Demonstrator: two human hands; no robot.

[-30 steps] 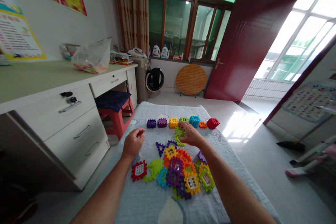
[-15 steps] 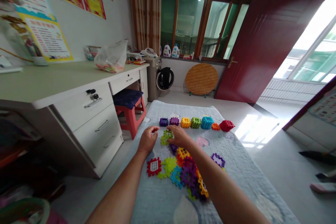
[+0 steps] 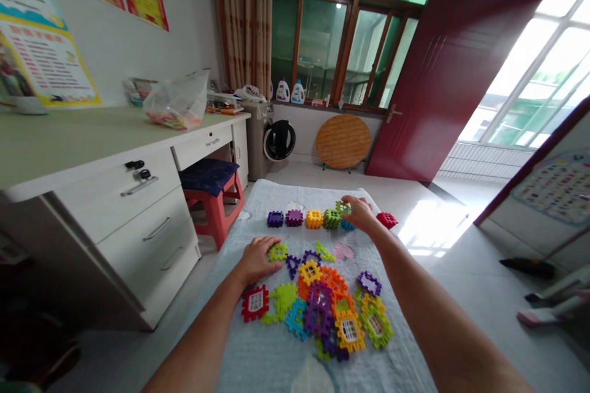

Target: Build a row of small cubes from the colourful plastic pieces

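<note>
On the left side is the white desk point(image 3: 115, 196). Near the middle, just below it, is my left hand point(image 3: 256, 259), half curled, with its fingers and thumb around a light green piece point(image 3: 278, 252). The red square piece point(image 3: 255, 303) lies under that hand. Next, the big messy pile point(image 3: 320, 304) sits low in the middle, below the yellow block point(image 3: 314, 218). Right of center, my right hand point(image 3: 361, 215) is bent nearly shut, pinching a green toothed piece point(image 3: 343, 207) beside the red block point(image 3: 387, 219).
</note>
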